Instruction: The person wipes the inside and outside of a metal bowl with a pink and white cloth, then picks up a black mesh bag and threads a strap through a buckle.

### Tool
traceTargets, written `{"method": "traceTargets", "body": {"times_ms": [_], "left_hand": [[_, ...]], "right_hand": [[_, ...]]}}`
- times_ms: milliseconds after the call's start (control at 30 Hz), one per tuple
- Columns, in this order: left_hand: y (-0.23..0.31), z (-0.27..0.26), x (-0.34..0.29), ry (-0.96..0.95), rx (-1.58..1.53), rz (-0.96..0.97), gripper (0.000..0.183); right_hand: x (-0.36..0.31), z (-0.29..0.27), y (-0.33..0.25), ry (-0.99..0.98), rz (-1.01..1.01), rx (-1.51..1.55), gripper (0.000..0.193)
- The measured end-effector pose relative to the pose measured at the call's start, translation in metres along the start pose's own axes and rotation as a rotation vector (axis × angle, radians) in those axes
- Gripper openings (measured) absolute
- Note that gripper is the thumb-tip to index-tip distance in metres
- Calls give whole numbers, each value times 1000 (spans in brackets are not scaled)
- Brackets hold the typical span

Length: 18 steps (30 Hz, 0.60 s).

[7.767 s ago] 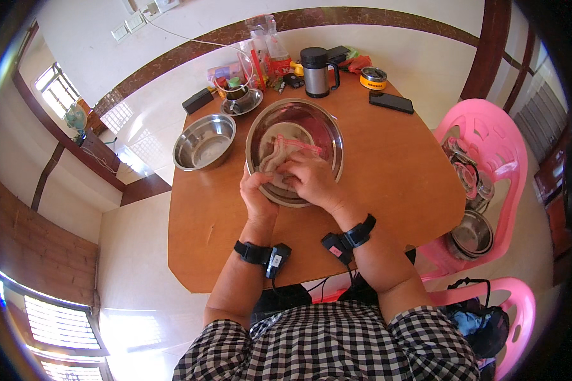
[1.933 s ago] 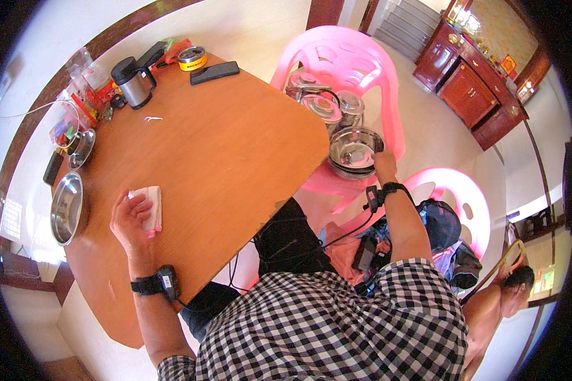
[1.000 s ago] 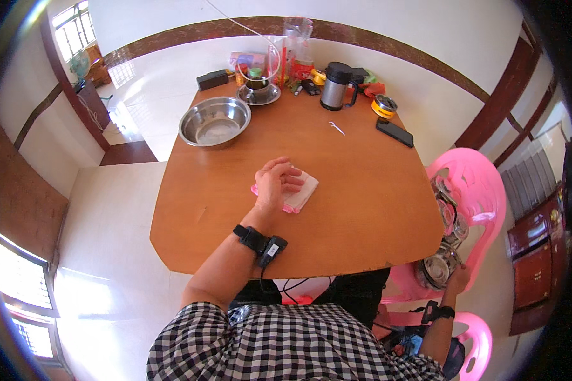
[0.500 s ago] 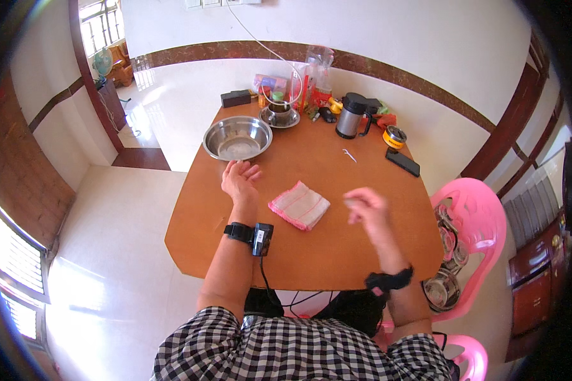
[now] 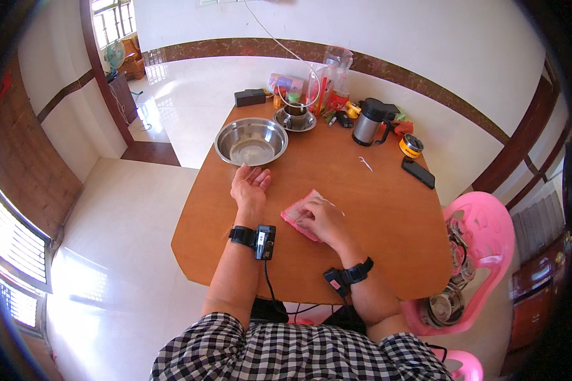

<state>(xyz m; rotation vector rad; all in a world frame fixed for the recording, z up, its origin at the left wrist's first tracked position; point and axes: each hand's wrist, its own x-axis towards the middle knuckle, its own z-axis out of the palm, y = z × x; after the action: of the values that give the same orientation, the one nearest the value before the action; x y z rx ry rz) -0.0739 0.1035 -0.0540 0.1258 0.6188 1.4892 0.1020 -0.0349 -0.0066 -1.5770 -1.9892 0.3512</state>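
**Inspector:** At the near half of the wooden table (image 5: 375,209), the right hand (image 5: 321,219) lies palm down on a pink cloth (image 5: 297,213), fingers curled loosely over its near-right part. It presses rather than pinches; no fold of fabric is seen taken up between the fingers.

**Assistant:** And the left hand (image 5: 250,185)?

**Inspector:** Open, palm turned up, fingers relaxed, resting on the bare tabletop just to the left of the cloth and not touching it. It holds nothing.

**Assistant:** How should the cloth be handled well from this position?

**Inspector:** In my judgement, keep the right palm flat and the pressure even, so the cloth does not bunch under the knuckles. The idle left hand could steady the free left edge (that corner lies closest to it).

**Assistant:** Condition of the cloth?

**Inspector:** Small, pink, roughly square, lying flat and set cornerwise to the table edge. It looks thin and limp. Whether it is damp, I cannot tell.

**Assistant:** Surroundings?

**Inspector:** A steel bowl (image 5: 251,141) stands beyond the left hand, apparently empty. Further back stands a dark-lidded metal jug (image 5: 368,122), with a black phone (image 5: 418,173) to the right of it. A pink plastic chair (image 5: 483,235) stands off the table's right side, with metal vessels on its seat.
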Motion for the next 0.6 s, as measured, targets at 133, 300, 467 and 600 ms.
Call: {"method": "traceTargets", "body": {"times_ms": [133, 300, 467, 600], "left_hand": [[0, 5, -7, 18, 20, -18, 33], [0, 8, -11, 203, 210, 113, 20], [-2, 22, -24, 227, 393, 178, 18], [-1, 21, -27, 234, 352, 159, 20]], "right_hand": [[0, 3, 20, -63, 4, 81, 26], [-4, 1, 17, 5, -123, 7, 29], [-12, -1, 3, 99, -120, -202, 21], [-15, 4, 3, 148, -74, -325, 16]]}}
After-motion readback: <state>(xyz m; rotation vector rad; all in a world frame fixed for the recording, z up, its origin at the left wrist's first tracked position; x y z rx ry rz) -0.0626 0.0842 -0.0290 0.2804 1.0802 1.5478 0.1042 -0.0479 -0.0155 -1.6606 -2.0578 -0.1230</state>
